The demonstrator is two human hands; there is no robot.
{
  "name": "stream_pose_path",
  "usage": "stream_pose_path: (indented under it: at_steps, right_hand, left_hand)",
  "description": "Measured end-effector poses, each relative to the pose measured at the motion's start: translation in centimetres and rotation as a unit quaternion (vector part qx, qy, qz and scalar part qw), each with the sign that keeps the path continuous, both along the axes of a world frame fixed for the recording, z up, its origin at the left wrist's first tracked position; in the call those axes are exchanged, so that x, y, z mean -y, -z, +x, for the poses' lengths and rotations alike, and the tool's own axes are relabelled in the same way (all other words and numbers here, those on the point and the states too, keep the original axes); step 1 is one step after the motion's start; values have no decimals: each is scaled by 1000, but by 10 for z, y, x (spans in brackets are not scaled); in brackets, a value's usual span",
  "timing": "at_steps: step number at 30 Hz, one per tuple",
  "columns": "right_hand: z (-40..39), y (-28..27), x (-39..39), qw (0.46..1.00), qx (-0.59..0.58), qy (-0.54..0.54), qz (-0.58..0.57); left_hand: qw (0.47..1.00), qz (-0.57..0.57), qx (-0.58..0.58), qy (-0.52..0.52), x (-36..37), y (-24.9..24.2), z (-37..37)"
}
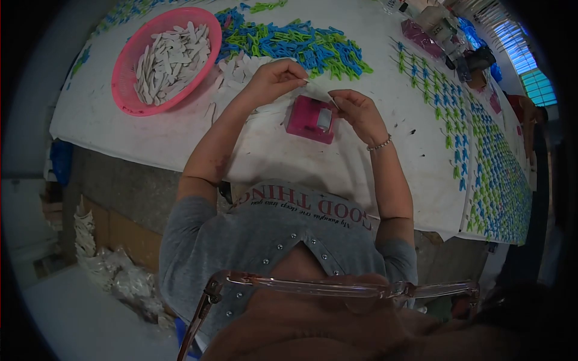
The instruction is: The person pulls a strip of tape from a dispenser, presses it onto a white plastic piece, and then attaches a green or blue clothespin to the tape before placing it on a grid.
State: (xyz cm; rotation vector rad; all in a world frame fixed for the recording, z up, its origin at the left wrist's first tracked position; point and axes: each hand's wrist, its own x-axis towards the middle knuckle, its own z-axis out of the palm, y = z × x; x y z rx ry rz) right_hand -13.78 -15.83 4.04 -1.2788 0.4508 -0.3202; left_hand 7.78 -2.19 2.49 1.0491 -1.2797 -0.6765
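Observation:
My left hand is raised over the table with thumb and fingers pinched together. A tiny pale tip shows at its fingertips, too small to name. My right hand, with a bracelet on the wrist, is also pinched, around a small thin piece I cannot make out. The fingertips of the two hands are a short way apart. Just below them, close to my right fingers, sits a pink block with a grey part on its top.
A pink basket holds many white strips. Beyond my hands lies a heap of blue and green clothespin-like clips. More clips are laid in rows at right. A person is at the far right.

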Motion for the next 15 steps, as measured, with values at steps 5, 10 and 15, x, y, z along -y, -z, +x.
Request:
stream_pose_path:
  at_steps: [5,10,15]
  right_hand:
    - [-3,11,-10,998,-14,-10,-64]
    - [-7,30,-21,941,-46,70,-329]
    - [-6,51,-24,884,3,107,-455]
  left_hand:
    - [987,58,-137,54,-1,-8,-22]
    - [981,99,-169,10,16,17,-28]
    - [993,94,-72,10,18,23,-24]
